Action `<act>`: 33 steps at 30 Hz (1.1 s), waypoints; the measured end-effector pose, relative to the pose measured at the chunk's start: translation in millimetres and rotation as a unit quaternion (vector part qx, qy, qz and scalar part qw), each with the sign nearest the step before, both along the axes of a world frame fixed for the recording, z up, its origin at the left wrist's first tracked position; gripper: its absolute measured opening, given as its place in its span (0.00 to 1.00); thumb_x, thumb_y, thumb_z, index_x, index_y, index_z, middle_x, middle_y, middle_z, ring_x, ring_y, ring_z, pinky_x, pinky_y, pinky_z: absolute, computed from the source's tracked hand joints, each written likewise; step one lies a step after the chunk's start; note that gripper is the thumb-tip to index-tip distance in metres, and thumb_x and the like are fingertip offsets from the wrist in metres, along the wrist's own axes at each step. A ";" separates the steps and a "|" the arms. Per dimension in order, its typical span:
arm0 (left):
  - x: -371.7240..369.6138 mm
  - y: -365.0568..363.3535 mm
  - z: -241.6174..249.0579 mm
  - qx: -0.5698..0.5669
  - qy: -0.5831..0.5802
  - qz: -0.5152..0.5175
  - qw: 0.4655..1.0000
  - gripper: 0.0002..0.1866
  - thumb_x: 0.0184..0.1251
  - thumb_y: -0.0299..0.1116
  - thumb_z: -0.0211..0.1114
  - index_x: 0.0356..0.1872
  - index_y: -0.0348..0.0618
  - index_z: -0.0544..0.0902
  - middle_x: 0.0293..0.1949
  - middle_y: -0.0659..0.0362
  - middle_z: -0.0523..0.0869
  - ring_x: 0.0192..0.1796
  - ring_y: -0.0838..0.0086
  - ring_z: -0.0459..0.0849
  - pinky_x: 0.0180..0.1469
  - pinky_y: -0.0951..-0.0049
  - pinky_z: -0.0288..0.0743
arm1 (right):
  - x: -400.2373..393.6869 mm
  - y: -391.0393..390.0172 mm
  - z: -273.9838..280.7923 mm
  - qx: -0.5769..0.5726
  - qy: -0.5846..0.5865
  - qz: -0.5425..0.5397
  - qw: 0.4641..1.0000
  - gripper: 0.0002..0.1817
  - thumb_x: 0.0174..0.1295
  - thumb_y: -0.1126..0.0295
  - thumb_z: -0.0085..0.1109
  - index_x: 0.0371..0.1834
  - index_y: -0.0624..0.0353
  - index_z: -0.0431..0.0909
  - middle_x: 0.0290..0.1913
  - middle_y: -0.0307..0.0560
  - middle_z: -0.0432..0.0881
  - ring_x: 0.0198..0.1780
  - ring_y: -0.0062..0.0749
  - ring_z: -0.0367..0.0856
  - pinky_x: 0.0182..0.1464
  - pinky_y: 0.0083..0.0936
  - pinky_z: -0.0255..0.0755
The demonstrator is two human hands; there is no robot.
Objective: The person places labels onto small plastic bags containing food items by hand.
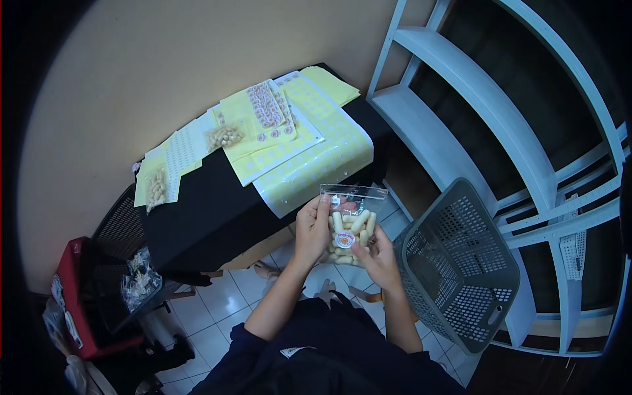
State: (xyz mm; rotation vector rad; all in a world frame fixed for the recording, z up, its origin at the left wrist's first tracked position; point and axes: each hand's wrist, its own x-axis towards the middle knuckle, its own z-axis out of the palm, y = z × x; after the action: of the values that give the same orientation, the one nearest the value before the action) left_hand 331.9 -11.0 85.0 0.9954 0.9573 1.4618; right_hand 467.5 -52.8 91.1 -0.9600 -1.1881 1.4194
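Note:
In front of my body, both hands hold a clear zip-top bag of pale finger-shaped snacks. A round label sticker sits on the bag's front. My left hand grips the bag's left edge near the top, fingers partly behind the plastic. Lower on the right side, my right hand clasps the bag, its thumb pressed beside the sticker. Beyond the bag, yellow-backed sticker sheets overlap on a table with a black cloth. Two more filled snack bags rest on the sheets, one at the far left.
A tall grey perforated basket stands on the floor to my right, with a white shelf rack behind it. At left are a red container and a dark crate of small plastic packets. Another person's sleeve shows lower left.

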 end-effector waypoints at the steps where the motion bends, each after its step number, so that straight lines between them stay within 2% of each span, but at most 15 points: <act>1: 1.0 -2.7 4.3 0.007 0.030 0.011 0.999 0.17 0.70 0.34 0.43 0.34 0.32 0.78 0.31 0.58 0.82 0.32 0.83 0.77 0.36 0.84 0.70 | -0.3 -0.5 -1.7 -0.004 0.001 0.001 1.000 0.26 0.54 0.75 0.59 0.56 0.67 0.61 0.45 0.46 0.75 0.43 0.23 0.76 0.44 0.18 0.71; 7: -1.8 -0.2 -7.0 -0.016 0.012 0.021 1.000 0.21 0.71 0.40 0.41 0.39 0.33 0.78 0.28 0.62 0.81 0.29 0.84 0.74 0.35 0.83 0.69 | -2.3 -0.9 0.3 0.001 -0.044 -0.002 0.999 0.21 0.57 0.74 0.55 0.53 0.68 0.64 0.43 0.45 0.76 0.43 0.22 0.76 0.45 0.18 0.71; 9: -9.3 -2.0 -7.0 -0.141 0.072 -0.088 0.983 0.26 0.71 0.46 0.37 0.50 0.33 0.72 0.38 0.57 0.81 0.38 0.78 0.78 0.44 0.77 0.70 | 12.0 -0.3 -18.4 0.037 -0.072 -0.050 0.995 0.17 0.57 0.74 0.54 0.50 0.67 0.67 0.41 0.46 0.77 0.41 0.22 0.77 0.43 0.18 0.72; 11: -10.4 -5.5 -9.4 -0.102 -0.005 -0.128 0.986 0.31 0.70 0.51 0.32 0.64 0.37 0.55 0.62 0.51 0.64 0.64 0.65 0.62 0.62 0.65 0.58 | 56.1 2.0 -34.1 -0.027 -0.120 -0.215 0.969 0.14 0.56 0.69 0.58 0.43 0.65 0.72 0.37 0.45 0.77 0.34 0.23 0.77 0.35 0.19 0.73; 14: -38.8 -10.0 -22.6 -0.068 0.022 -0.086 0.994 0.30 0.69 0.51 0.35 0.60 0.35 0.60 0.57 0.50 0.70 0.60 0.65 0.67 0.57 0.66 0.63 | 162.3 0.8 -84.1 -0.025 -0.126 -0.450 0.884 0.18 0.57 0.63 0.58 0.43 0.67 0.74 0.39 0.49 0.78 0.35 0.28 0.78 0.37 0.22 0.73; 17: -82.7 -11.5 -38.0 -0.123 0.065 -0.034 0.990 0.26 0.69 0.49 0.37 0.56 0.38 0.65 0.54 0.52 0.74 0.56 0.69 0.71 0.53 0.69 0.66 | 256.7 -27.6 -155.9 -0.041 -0.246 -0.516 0.819 0.21 0.57 0.61 0.57 0.43 0.70 0.75 0.39 0.51 0.80 0.36 0.29 0.77 0.39 0.22 0.72; 20: -133.6 8.4 -53.0 -0.089 0.247 0.113 0.958 0.18 0.63 0.37 0.53 0.50 0.38 0.68 0.46 0.55 0.77 0.48 0.71 0.75 0.44 0.73 0.69 | 312.3 -41.6 -224.4 -0.167 -0.188 -0.540 0.803 0.30 0.55 0.58 0.59 0.53 0.72 0.67 0.47 0.57 0.76 0.44 0.38 0.76 0.46 0.28 0.71; 22: -172.1 37.3 -57.3 -0.018 0.426 0.199 0.882 0.22 0.54 0.33 0.61 0.50 0.39 0.68 0.47 0.52 0.75 0.49 0.64 0.73 0.46 0.70 0.67 | 296.7 -39.4 -217.5 -0.388 -0.433 -0.574 0.577 0.40 0.53 0.56 0.59 0.61 0.74 0.54 0.56 0.64 0.66 0.54 0.50 0.69 0.54 0.36 0.64; 23: -189.1 59.0 -62.1 0.043 0.501 0.247 0.828 0.25 0.50 0.32 0.64 0.50 0.40 0.68 0.48 0.51 0.73 0.50 0.60 0.71 0.48 0.67 0.66 | 278.9 -35.5 -203.2 -0.383 -0.431 -0.576 0.579 0.40 0.53 0.56 0.59 0.61 0.74 0.54 0.56 0.64 0.66 0.54 0.50 0.69 0.54 0.36 0.64; 25: -214.5 96.0 -54.8 0.011 0.545 0.248 0.801 0.28 0.47 0.33 0.65 0.51 0.41 0.66 0.54 0.50 0.68 0.55 0.56 0.66 0.53 0.59 0.61 | 226.6 -38.2 -167.2 -0.126 -0.629 -0.549 0.536 0.43 0.54 0.59 0.58 0.65 0.72 0.43 0.62 0.68 0.56 0.61 0.56 0.59 0.62 0.38 0.54; 27: -235.5 128.9 -57.8 0.011 0.562 0.233 0.793 0.31 0.46 0.33 0.66 0.54 0.42 0.64 0.55 0.52 0.67 0.59 0.58 0.64 0.57 0.53 0.56 | 160.1 -19.7 -135.3 -0.063 -0.609 -0.565 0.553 0.40 0.52 0.65 0.58 0.63 0.72 0.48 0.61 0.66 0.58 0.62 0.54 0.57 0.63 0.37 0.52; 29: -249.1 152.5 -58.0 0.083 0.709 0.278 0.643 0.33 0.44 0.33 0.67 0.55 0.41 0.64 0.56 0.52 0.68 0.59 0.57 0.65 0.59 0.60 0.60 | 100.6 -2.4 -118.0 0.127 -0.601 -0.495 0.614 0.37 0.48 0.71 0.59 0.61 0.70 0.53 0.58 0.63 0.62 0.61 0.52 0.59 0.64 0.37 0.50; 30: -259.0 163.9 -65.7 0.094 0.728 0.265 0.626 0.35 0.42 0.34 0.68 0.56 0.41 0.65 0.56 0.52 0.69 0.58 0.56 0.66 0.59 0.61 0.61 | 60.8 8.2 -106.8 0.127 -0.599 -0.454 0.647 0.34 0.47 0.72 0.59 0.59 0.69 0.56 0.58 0.61 0.63 0.61 0.50 0.60 0.63 0.36 0.51; 31: -268.7 170.7 -73.6 0.098 0.725 0.260 0.631 0.35 0.42 0.34 0.68 0.56 0.41 0.65 0.56 0.52 0.69 0.58 0.56 0.66 0.59 0.61 0.61 | 19.2 18.7 -97.3 0.126 -0.596 -0.411 0.679 0.32 0.46 0.74 0.58 0.57 0.68 0.60 0.57 0.59 0.64 0.60 0.49 0.61 0.63 0.36 0.51; 33: -290.4 181.9 -82.0 -0.029 0.621 0.095 0.778 0.34 0.44 0.33 0.66 0.56 0.40 0.65 0.55 0.51 0.69 0.60 0.57 0.64 0.59 0.61 0.62 | -55.6 44.0 -92.9 0.160 -0.474 -0.305 0.810 0.28 0.46 0.76 0.58 0.54 0.67 0.64 0.54 0.55 0.67 0.58 0.46 0.63 0.62 0.34 0.52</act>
State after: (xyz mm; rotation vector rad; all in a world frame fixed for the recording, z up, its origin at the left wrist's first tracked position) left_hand 41.5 170.9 3.0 1.9065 2.0511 0.7512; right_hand 411.9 -8.8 -1.8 -1.6810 -1.5310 0.1390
